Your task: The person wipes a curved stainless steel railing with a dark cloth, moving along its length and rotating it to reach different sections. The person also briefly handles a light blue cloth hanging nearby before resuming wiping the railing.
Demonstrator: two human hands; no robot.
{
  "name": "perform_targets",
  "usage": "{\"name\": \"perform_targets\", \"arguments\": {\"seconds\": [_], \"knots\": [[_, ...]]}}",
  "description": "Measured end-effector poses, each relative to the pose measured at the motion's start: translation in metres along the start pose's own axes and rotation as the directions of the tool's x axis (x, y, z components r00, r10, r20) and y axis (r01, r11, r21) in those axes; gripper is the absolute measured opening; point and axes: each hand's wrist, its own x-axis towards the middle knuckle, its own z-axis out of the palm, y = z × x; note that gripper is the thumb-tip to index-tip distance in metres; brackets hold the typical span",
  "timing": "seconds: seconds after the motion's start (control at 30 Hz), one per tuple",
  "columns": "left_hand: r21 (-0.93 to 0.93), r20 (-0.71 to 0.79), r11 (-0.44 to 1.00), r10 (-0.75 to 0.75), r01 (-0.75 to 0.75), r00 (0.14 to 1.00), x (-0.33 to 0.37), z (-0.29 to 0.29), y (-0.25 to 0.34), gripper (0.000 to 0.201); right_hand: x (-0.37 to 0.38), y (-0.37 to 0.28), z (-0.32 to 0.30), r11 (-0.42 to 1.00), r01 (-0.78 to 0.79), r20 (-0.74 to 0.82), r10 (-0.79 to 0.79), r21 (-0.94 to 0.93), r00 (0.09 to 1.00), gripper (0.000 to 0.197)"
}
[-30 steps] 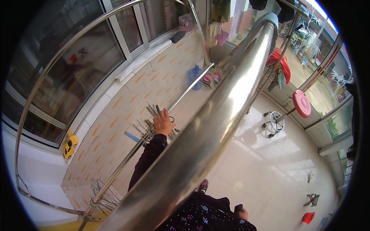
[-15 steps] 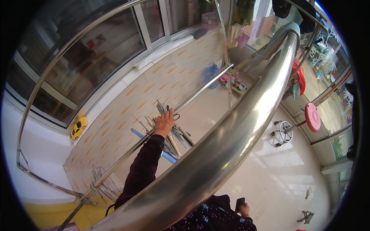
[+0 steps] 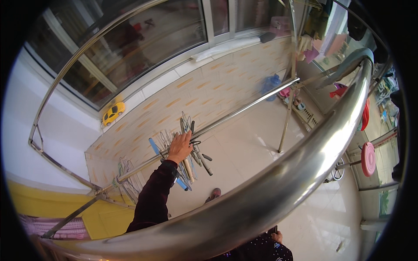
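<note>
My left hand [image 3: 180,148] reaches down onto a bunch of clothes hangers [image 3: 201,159] hooked over a metal rail [image 3: 241,109]. Its fingers curl over the hangers by the rail; the thumb cannot be made out. The hangers are a mix of thin wire ones and thicker grey, beige and blue ones. At the lower edge, my right hand [image 3: 277,237] is low beside my body, closed around a dark flat object [image 3: 273,229] that is mostly hidden. A thick shiny metal bar [image 3: 244,209] curves across the front, over part of my left arm.
More wire hangers [image 3: 125,176] hang at the rail's left end. A yellow toy car [image 3: 113,114] sits on the window ledge. Farther off are a blue water bottle [image 3: 271,85], a rack post [image 3: 286,126] and a pink round stool [image 3: 368,158]. My shoe [image 3: 214,194] shows on the tiled floor.
The view has shifted, so the rail and window sit farther right. My left hand's fingers, more spread before, have drawn in over the hangers. The thick bar now covers more of my right hand's object.
</note>
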Motion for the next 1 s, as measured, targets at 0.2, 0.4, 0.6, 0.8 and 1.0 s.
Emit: {"name": "perform_targets", "arguments": {"seconds": [0.2,0.4,0.6,0.8,1.0], "knots": [[-0.049,0.143,0.973,-0.216,0.225,0.966,-0.074,-0.009,-0.058,0.06,0.052,0.013,0.016,0.967,0.257,0.021,-0.256,-0.003,0.966,0.029],[0.009,0.022,0.965,-0.262,0.262,0.965,-0.148,-0.023,-0.109,0.067,0.083,-0.024,0.03,0.962,0.271,0.033,-0.272,0.026,0.962,0.031],[0.015,0.006,0.944,-0.33,0.33,0.944,-0.2,-0.035,-0.146,0.068,0.086,-0.065,0.032,0.952,0.306,0.108,-0.301,-0.025,0.947,0.033],[0.037,0.086,0.925,-0.381,0.379,0.921,-0.231,-0.034,-0.179,0.071,0.08,-0.081,0.036,0.943,0.333,0.11,-0.33,-0.007,0.937,0.038],[0.064,-0.02,0.951,-0.301,0.301,0.954,-0.26,-0.018,-0.209,0.076,0.047,-0.103,0.027,0.984,0.157,0.06,-0.152,-0.08,0.987,0.04]]}}
